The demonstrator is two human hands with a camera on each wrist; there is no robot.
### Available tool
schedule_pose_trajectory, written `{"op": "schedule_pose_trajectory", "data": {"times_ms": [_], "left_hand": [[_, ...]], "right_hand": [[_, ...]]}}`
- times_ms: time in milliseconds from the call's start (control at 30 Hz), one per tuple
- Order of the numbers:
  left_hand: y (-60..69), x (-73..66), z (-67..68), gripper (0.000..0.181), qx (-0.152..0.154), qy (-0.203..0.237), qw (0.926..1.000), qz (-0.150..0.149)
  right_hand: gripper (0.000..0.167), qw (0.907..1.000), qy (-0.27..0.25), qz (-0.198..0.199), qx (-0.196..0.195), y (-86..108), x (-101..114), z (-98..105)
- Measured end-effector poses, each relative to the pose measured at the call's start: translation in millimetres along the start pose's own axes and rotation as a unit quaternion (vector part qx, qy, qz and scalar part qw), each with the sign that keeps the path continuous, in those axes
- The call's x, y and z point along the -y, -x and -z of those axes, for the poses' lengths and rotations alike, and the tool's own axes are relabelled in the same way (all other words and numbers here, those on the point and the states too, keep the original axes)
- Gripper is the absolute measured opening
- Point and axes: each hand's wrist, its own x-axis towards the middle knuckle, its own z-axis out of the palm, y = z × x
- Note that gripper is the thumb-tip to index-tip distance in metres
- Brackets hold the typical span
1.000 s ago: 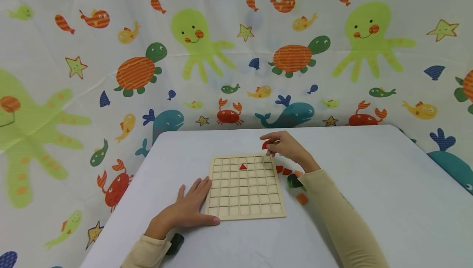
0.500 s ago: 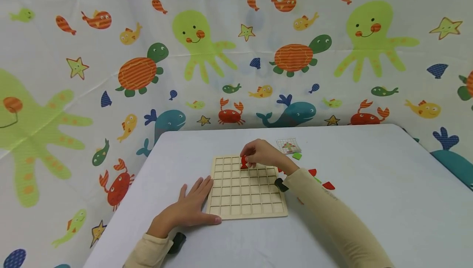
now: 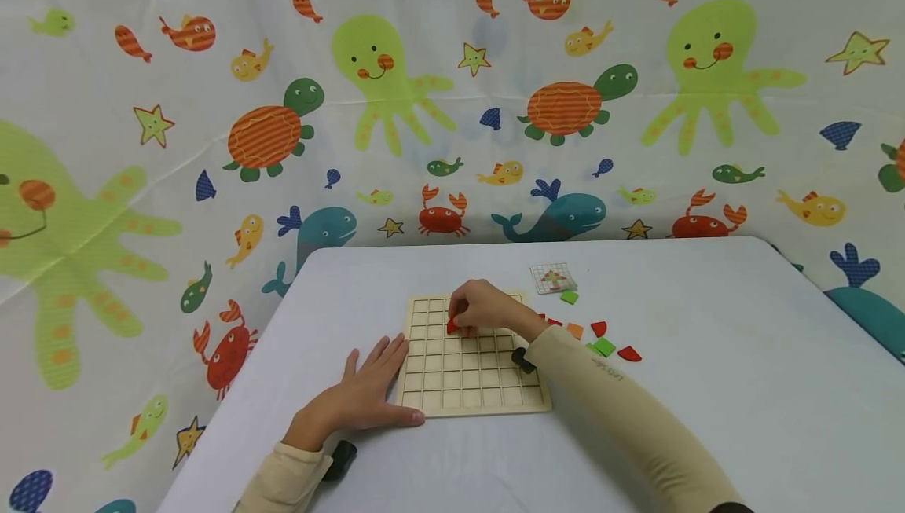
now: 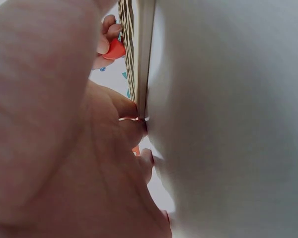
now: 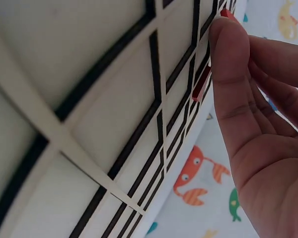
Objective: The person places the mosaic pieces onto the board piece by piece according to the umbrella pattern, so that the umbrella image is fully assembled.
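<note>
A square wooden grid board (image 3: pixel 452 401) lies on the white table. At its left edge rests my left hand (image 3: pixel 360 399), fingers spread and straight, the thumb by the near-left corner. Over the upper left part of the grid, my right hand (image 3: pixel 486 307) pinches a small red piece (image 3: pixel 451 327) between thumb and fingers. In the left wrist view this red piece (image 4: pixel 115 49) looks rounded on one side. The right wrist view has a second red piece (image 5: pixel 202 84) sitting in the grid, which my right hand covers in the head view.
Right of the board lie loose red pieces (image 3: pixel 629 353), green pieces (image 3: pixel 604 346) and an orange piece (image 3: pixel 575 331). A gridded picture card (image 3: pixel 551 277) lies at the back, a green piece (image 3: pixel 569 297) beside it. A printed sea-animal cloth (image 3: pixel 438 144) hangs behind the table.
My right hand has carried the red piece from beyond the board's far right corner leftward and onto the grid, uncovering the card and loose pieces. The left hand stays at the board's edge.
</note>
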Motion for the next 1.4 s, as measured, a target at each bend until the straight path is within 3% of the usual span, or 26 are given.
{"op": "schedule_pose_trajectory", "data": {"times_ms": [333, 767, 967, 1200, 1400], "left_hand": [[-3.5, 0.1, 1.5, 0.127, -0.005, -0.008, 1.0000, -0.003], [-6.0, 3.1, 1.5, 0.127, -0.007, -0.006, 0.9999, -0.010], [-6.7, 4.1, 1.7, 0.129, -0.011, -0.017, 0.9998, -0.009], [-7.0, 3.9, -0.4, 0.129, -0.005, -0.019, 0.9998, -0.006], [-7.6, 2.7, 0.3, 0.128, -0.008, -0.021, 0.9997, -0.007]], "right_hand": [[0.012, 0.9970, 0.077, 0.003, -0.003, -1.7, -1, -2], [0.011, 0.9789, 0.200, 0.032, -0.025, -3.2, 4, -13], [0.009, 0.9819, 0.184, 0.039, -0.026, 1.3, 7, -14], [0.023, 0.9933, 0.110, 0.012, -0.033, 10.4, 3, -7], [0.030, 0.9943, 0.085, 0.028, -0.057, 20.1, 0, 5]]}}
